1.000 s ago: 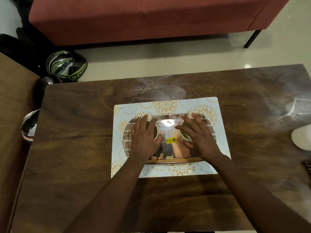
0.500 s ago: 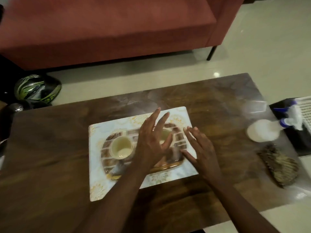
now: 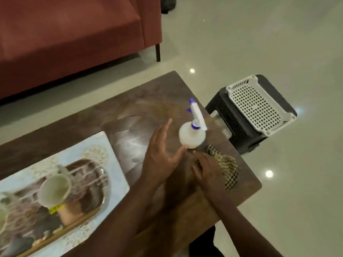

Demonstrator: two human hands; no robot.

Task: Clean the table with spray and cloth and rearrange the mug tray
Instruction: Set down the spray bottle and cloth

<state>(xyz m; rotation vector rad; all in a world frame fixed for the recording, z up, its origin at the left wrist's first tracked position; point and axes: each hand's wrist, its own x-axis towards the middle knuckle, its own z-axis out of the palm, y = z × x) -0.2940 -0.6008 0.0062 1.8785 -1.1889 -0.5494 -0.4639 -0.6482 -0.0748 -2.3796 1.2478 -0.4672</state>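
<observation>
Landmark: spray bottle point(image 3: 192, 135), white body with blue-and-white trigger head, standing upright on the dark wooden table point(image 3: 141, 110) close to the table's right-hand end.

Left hand point(image 3: 161, 152): fingers spread and extended, palm facing the bottle, thumb tip reaching to the bottle's base; whether it touched could not be told. Nothing was held.

Right hand point(image 3: 207, 168): just on the near side of the bottle, lying palm down on the edge of the patterned cloth point(image 3: 227, 170). Fingers were curled toward the fabric; whether they had pinched it could not be told.

Cloth: crumpled, dark and light weave, on the table just on the near-right side of the bottle.

Tray point(image 3: 87, 184): reflective, oval, well to the left of the bottle, resting on a pale printed placemat point(image 3: 109, 154). One cream mug point(image 3: 54, 190) stood on it; a second object at the frame's left edge was too cropped to identify.

Beyond the table's end, right of the bottle: a white perforated basket point(image 3: 259, 105) sat on a black crate point(image 3: 239, 127) on the floor.
</observation>
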